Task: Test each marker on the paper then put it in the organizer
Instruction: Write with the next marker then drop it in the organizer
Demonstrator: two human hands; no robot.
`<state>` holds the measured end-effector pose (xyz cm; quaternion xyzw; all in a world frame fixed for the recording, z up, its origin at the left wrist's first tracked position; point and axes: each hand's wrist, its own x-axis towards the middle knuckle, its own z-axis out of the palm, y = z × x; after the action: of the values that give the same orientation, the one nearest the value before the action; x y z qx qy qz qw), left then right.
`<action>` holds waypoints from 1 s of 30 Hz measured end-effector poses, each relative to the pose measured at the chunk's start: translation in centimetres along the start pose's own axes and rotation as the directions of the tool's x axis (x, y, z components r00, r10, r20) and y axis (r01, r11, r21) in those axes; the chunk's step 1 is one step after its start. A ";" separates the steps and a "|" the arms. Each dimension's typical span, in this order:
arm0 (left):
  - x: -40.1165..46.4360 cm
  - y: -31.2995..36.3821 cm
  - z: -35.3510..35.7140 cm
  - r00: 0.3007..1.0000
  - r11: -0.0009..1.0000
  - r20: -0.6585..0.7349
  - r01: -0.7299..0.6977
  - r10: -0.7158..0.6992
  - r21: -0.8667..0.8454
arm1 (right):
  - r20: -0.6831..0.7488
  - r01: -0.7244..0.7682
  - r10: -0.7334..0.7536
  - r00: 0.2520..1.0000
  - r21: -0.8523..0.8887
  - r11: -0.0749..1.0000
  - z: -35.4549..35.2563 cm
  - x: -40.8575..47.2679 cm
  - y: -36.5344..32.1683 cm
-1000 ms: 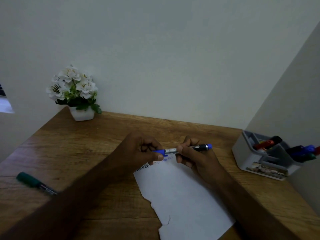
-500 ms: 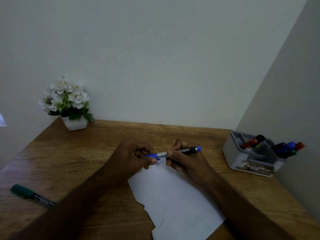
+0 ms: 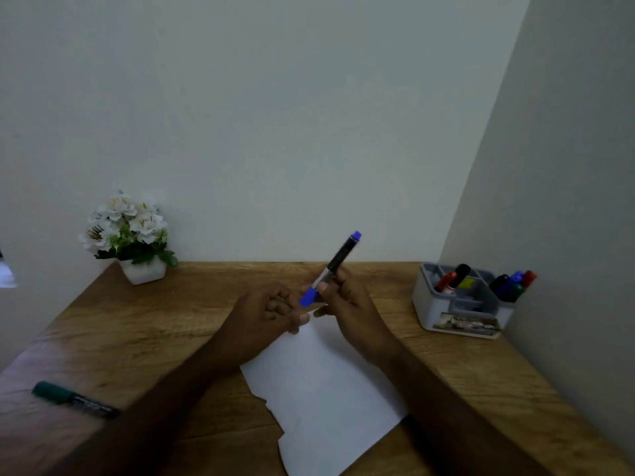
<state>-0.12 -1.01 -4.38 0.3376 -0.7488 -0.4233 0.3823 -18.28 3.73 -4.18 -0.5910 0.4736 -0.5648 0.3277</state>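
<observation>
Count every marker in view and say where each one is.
At least 7: blue marker in the right hand; green marker lying on the desk at left; roughly five standing in the organizer, where others may be hidden.

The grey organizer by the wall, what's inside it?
The organizer holds markers: a red and black one at left, a cluster of black, blue, green and red ones at right. Its walls hide their lower ends.

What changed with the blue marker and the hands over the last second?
The left hand let go of the blue marker, now capped; the right hand alone holds it, tilted up from level. The green marker, paper and organizer stayed put.
</observation>
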 end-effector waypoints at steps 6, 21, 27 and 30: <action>2.3 2.0 2.0 0.985 0.972 0.154 -0.111 0.080 0.205 | -0.098 0.186 -0.312 0.945 -0.623 0.760 -4.7 0.5 -2.0; 8.9 7.2 10.4 0.942 0.949 0.311 -0.206 0.126 0.240 | -0.281 -0.131 -0.196 0.939 -0.823 0.553 -18.8 0.5 -9.8; 9.3 6.8 10.8 0.931 0.926 0.338 -0.243 0.139 0.290 | -0.298 -0.143 -0.207 0.932 -0.826 0.545 -19.0 0.5 -9.3; 9.4 6.6 10.8 0.932 0.928 0.336 -0.241 0.139 0.285 | -0.329 -0.144 -0.255 0.909 -0.824 0.547 -19.3 0.5 -9.8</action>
<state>-15.08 -2.02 0.44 0.2497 -0.8876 -0.3039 0.2396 -35.37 9.46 7.87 -0.5568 0.7223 -0.3927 -0.1187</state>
